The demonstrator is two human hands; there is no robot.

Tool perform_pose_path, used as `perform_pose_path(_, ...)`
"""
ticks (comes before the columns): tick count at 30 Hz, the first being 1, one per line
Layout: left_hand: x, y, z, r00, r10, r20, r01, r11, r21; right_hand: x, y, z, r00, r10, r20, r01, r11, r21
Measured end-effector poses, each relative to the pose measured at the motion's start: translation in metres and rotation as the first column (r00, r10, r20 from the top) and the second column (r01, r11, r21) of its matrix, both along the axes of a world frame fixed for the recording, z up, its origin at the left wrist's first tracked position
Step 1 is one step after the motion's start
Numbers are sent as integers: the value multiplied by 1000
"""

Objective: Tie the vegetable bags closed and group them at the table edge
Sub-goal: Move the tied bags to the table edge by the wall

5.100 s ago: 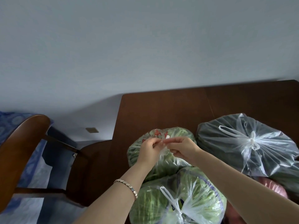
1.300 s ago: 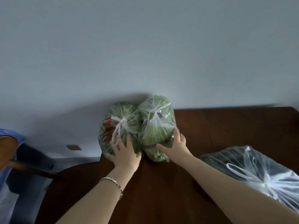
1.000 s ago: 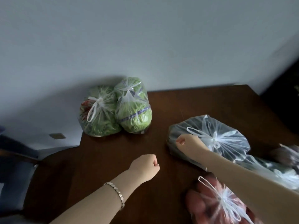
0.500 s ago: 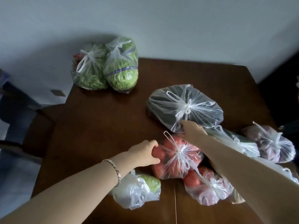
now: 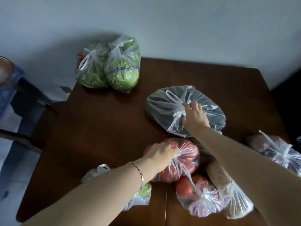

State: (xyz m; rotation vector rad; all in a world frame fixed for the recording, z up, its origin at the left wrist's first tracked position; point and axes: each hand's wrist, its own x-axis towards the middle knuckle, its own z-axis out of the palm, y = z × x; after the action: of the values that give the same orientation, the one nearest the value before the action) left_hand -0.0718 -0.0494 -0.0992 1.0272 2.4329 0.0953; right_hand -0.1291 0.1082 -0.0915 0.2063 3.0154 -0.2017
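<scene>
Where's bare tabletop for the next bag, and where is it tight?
Bare wood runs across the left half of the table, from the green bags down to the left hand gripping the tomato bag. Another strip lies along the far edge, beyond the dark bag the right hand grips. The near right is crowded with other bags.

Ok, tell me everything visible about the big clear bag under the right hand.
The big clear bag is thin, crinkled plastic over dark contents I cannot identify. Its handles are knotted on top, one loop free. It lies flat on the brown table, right of centre. The right hand grips its knot.
</scene>
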Motion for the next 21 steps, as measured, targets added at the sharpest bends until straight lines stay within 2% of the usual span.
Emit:
perform_pose_path(3,-4,-1,3,999,-1,42,-1,999,40,-21,3,-3,990,2,144,-21,991,130)
perform_pose_path(6,-11,-5,6,996,-84,-40,85,996,28,-33,5,-8,973,-17,228,-40,970,240)
perform_pose_path(9,-28,-22,4,978,-166,-125,167,986,3,-41,2,-5,972,-93,218,49,979,200)
perform_pose_path(11,-43,-38,12,989,-61,-135,57,998,-28,-48,-2,3,958,-229,172,234,972,-7)
perform_pose_path(12,-50,-47,17,992,16,-128,-17,1000,-9,-51,-3,9,936,-316,158,336,934,-124)
perform_pose_path(14,-64,-67,30,983,113,-145,-113,994,12,-57,-2,20,900,-408,153,434,871,-231)
perform_pose_path(18,-85,-117,44,953,228,-197,-231,973,12,-54,-9,35,940,-306,148,321,944,-83)
perform_pose_path(21,-98,-158,45,920,321,-225,-321,946,40,-48,-26,40,960,-250,124,257,966,-37)
